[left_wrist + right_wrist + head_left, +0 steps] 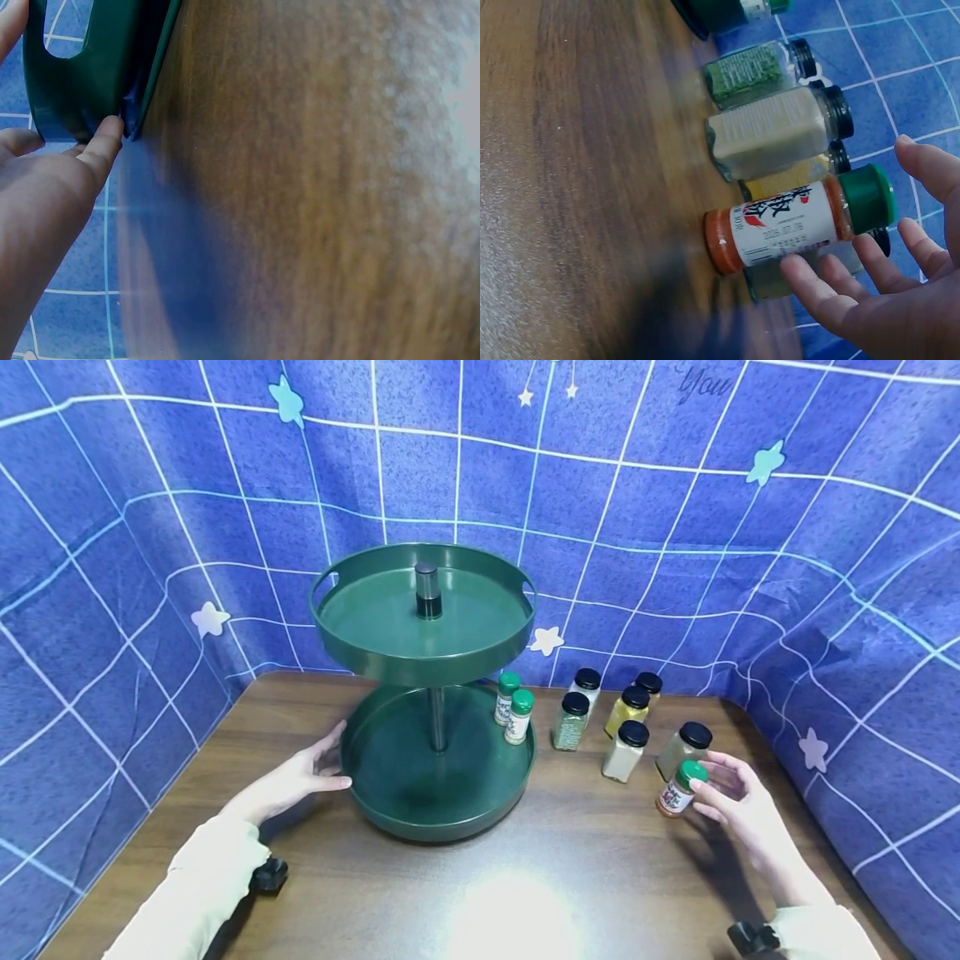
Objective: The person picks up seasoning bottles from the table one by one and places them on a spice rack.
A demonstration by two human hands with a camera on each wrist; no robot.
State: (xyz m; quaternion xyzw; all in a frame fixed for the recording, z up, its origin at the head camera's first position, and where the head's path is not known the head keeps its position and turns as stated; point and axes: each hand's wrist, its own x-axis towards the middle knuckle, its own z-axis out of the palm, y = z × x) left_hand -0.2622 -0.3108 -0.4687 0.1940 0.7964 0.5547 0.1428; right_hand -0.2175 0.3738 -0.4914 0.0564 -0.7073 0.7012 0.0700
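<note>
A two-tier green round tray stand [427, 664] stands on the table. My left hand [300, 777] lies at the left side of its lower tray [397, 789], fingers extended and touching the rim. On the right, a small spice jar [675, 798] with a green cap, a white label and orange-red contents stands upright. My right hand [742, 806] is beside it with fingers spread. In the right wrist view the fingertips [802, 274] are close against the jar's side, while the thumb is apart from the green cap [868, 199].
Two green-capped jars [518, 718] stand at the right of the lower tray. Several black-capped spice jars [625, 752] are grouped between the stand and my right hand. A blue gridded cloth [480, 477] hangs behind and beside the wooden table [360, 893].
</note>
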